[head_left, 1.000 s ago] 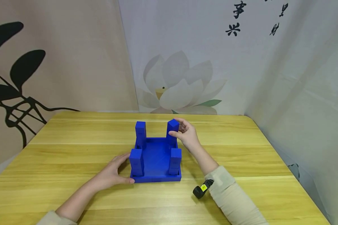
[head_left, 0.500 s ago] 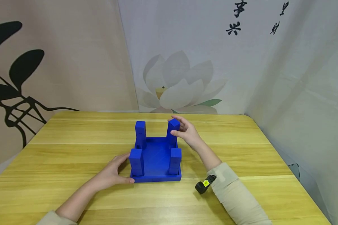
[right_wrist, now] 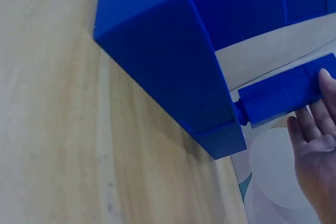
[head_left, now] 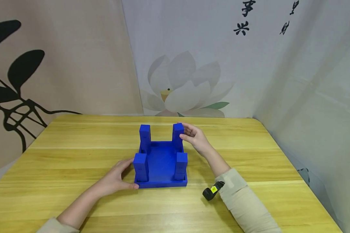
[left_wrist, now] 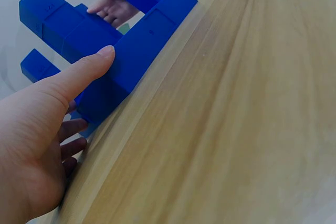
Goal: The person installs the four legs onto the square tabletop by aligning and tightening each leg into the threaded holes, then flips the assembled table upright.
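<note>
A blue square base [head_left: 161,161] with low walls lies on the table, a square blue post upright at each corner. My left hand [head_left: 116,179] holds its near left corner, thumb on the front wall and fingers along the left side. In the left wrist view, the thumb of the left hand [left_wrist: 47,124] lies against the blue base [left_wrist: 136,51]. At the far right corner, my right hand [head_left: 196,139] grips the post [head_left: 177,134] near its top. The right wrist view shows a narrow neck between that post [right_wrist: 283,95] and the base.
The wooden table [head_left: 75,155] extends all round the base. A black wrist device [head_left: 211,191] with a yellow label hangs by the right sleeve [head_left: 242,197]. Behind the table's far edge hangs a printed cloth [head_left: 192,29], and another cloth [head_left: 315,81] runs along the right.
The far right post has turned from corner-on to nearly square with the base. The right thumb has shifted slightly right and the fingers have lowered. My left hand stays put.
</note>
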Tool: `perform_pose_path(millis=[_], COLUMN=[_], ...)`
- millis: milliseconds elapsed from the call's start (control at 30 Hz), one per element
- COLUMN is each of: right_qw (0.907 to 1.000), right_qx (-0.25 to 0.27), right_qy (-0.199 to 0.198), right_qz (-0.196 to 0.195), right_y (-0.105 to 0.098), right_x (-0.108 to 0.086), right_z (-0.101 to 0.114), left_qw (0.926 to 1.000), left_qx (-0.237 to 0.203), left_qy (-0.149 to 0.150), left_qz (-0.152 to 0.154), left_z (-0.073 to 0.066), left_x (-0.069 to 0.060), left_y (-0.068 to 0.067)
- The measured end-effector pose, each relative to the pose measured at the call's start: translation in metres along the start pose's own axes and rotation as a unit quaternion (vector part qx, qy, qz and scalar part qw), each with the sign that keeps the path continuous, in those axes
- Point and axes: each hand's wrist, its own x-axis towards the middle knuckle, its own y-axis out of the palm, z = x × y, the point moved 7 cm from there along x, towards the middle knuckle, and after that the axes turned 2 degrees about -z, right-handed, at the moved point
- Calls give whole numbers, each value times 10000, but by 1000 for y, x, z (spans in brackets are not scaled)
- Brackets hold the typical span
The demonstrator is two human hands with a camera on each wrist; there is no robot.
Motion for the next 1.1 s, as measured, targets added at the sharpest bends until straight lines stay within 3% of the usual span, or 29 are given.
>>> perform_pose_path(millis=[400, 700, 867, 1100], right_qw=[9966, 9940, 9964, 9995], right_qx=[-131, 63, 197, 106], right_qy=[138, 84, -67, -274], right_qz=[-808, -1089, -821, 140], right_y=[-3, -3, -2, -1], right_x=[-4, -7, -6, 1], right_z=[-5, -5, -2, 7], left_qw=[10000, 10000, 10000, 9999], left_qx=[-58, -24, 41, 94], left_qy=[9, 5, -20, -34], left_qz=[-16, 28, 32, 43], left_z=[-1, -1, 0, 0], left_x=[0, -1, -1, -2], left_y=[-2, -1, -1, -1])
